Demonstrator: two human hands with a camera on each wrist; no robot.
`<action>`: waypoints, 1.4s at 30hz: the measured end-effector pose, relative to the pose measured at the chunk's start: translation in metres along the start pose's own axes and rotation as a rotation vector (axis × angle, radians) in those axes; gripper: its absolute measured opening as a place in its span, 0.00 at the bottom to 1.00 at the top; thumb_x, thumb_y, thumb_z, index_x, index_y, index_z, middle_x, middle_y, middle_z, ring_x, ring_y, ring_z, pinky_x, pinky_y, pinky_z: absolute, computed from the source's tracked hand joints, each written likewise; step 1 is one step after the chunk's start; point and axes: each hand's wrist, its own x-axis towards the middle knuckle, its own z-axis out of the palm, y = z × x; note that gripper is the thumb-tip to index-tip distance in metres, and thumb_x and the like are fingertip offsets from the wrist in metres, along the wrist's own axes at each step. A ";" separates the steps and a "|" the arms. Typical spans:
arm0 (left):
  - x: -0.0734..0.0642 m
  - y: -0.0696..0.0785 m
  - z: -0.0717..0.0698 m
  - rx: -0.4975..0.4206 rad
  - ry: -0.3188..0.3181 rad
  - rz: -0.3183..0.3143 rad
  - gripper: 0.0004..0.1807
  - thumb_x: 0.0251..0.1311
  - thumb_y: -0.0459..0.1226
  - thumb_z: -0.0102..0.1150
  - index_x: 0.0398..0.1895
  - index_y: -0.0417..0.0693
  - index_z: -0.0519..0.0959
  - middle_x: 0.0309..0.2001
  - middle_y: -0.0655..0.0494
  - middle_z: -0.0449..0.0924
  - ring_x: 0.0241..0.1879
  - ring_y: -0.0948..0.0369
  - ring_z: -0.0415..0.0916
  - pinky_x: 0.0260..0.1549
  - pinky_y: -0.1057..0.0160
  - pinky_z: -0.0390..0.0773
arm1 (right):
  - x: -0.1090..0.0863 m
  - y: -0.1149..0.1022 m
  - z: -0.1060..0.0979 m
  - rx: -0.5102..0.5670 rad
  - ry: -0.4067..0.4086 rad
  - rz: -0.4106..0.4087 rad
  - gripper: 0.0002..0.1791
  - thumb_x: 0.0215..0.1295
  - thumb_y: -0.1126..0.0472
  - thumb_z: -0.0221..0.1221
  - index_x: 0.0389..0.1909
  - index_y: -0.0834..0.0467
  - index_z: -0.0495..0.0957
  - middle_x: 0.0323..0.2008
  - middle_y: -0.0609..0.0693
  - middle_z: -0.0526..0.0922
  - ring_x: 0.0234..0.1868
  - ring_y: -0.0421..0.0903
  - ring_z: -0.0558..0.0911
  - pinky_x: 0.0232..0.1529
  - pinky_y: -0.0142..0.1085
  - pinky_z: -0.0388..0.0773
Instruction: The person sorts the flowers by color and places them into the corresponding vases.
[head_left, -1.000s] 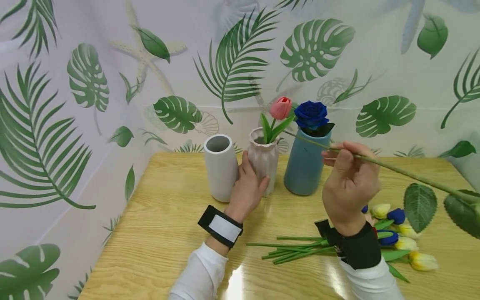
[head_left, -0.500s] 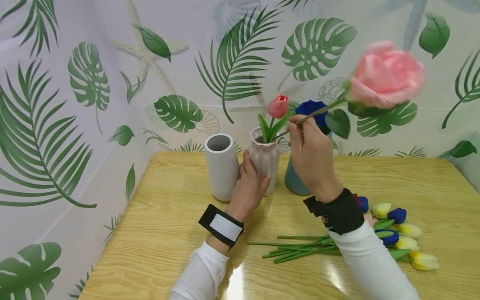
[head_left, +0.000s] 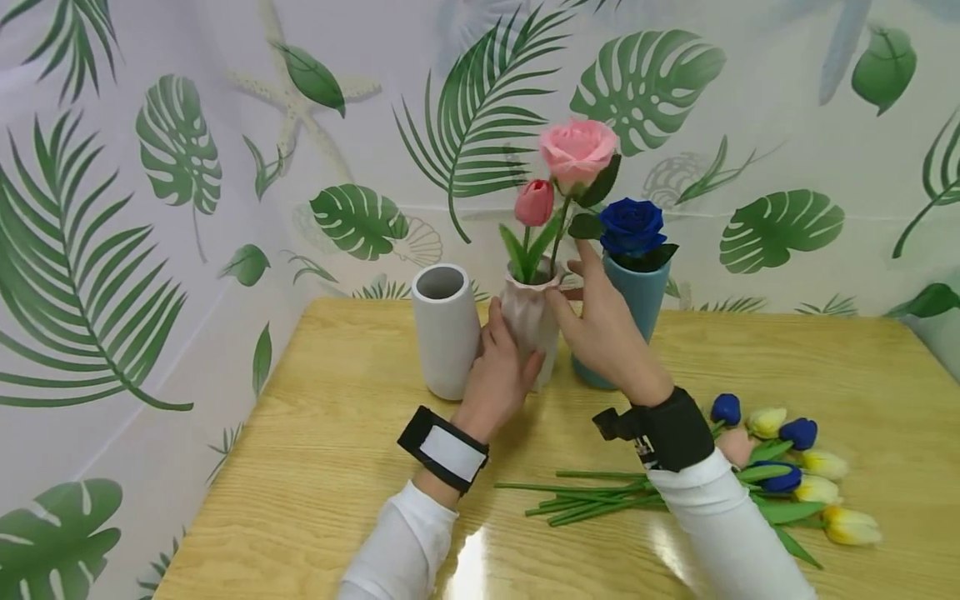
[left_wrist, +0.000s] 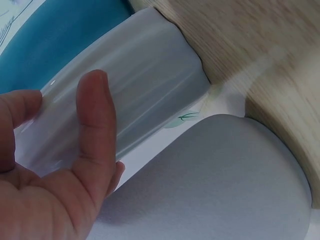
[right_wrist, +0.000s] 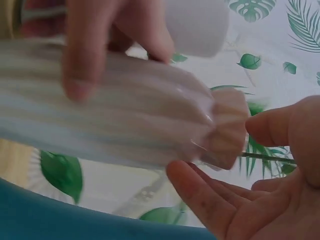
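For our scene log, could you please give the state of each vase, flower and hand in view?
Fluted vase: upright, two flowers inside
White vase: upright, no flower showing
Blue vase: upright, one flower inside
Pink rose: full bloom, in fluted vase
Pink tulip: standing in fluted vase
Blue rose: full bloom, in blue vase
Loose flowers: lying bunched on the table
Left hand: holding the fluted vase
Right hand: spread at the fluted vase's rim

White sleeves (head_left: 402,543) — black wristbands (head_left: 677,429)
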 end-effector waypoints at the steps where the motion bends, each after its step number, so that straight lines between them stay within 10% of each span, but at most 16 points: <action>1: 0.000 0.000 0.000 -0.001 -0.001 -0.002 0.48 0.70 0.47 0.56 0.76 0.32 0.39 0.64 0.29 0.64 0.41 0.39 0.82 0.36 0.48 0.83 | -0.004 0.003 0.003 0.012 0.003 -0.008 0.40 0.77 0.57 0.49 0.79 0.60 0.37 0.73 0.66 0.59 0.64 0.62 0.74 0.56 0.55 0.76; 13: 0.003 0.002 -0.008 -0.022 -0.068 -0.048 0.49 0.69 0.45 0.58 0.77 0.35 0.37 0.69 0.29 0.60 0.54 0.39 0.78 0.48 0.47 0.80 | -0.046 0.039 0.045 -0.004 -0.132 -0.036 0.48 0.74 0.62 0.55 0.79 0.59 0.29 0.74 0.70 0.50 0.54 0.63 0.79 0.48 0.51 0.80; 21: -0.003 0.003 -0.026 -0.003 -0.084 -0.009 0.42 0.71 0.42 0.54 0.75 0.30 0.45 0.61 0.27 0.70 0.48 0.40 0.81 0.43 0.47 0.82 | -0.060 0.043 0.031 -0.153 -0.285 -0.003 0.38 0.72 0.61 0.57 0.77 0.64 0.51 0.60 0.68 0.73 0.45 0.58 0.83 0.44 0.48 0.81; 28: -0.012 0.008 -0.036 0.027 -0.101 0.040 0.34 0.71 0.40 0.52 0.71 0.27 0.55 0.53 0.30 0.77 0.47 0.42 0.82 0.42 0.48 0.82 | -0.076 0.049 0.014 -0.354 -0.367 -0.035 0.15 0.66 0.66 0.62 0.51 0.66 0.80 0.33 0.53 0.78 0.30 0.45 0.76 0.30 0.36 0.74; 42: -0.017 0.011 -0.041 0.028 -0.105 0.067 0.33 0.71 0.39 0.53 0.70 0.27 0.56 0.33 0.38 0.83 0.28 0.49 0.84 0.21 0.56 0.79 | -0.089 0.051 0.043 -0.372 -0.648 0.031 0.10 0.58 0.70 0.64 0.40 0.59 0.78 0.22 0.46 0.74 0.22 0.43 0.71 0.29 0.38 0.69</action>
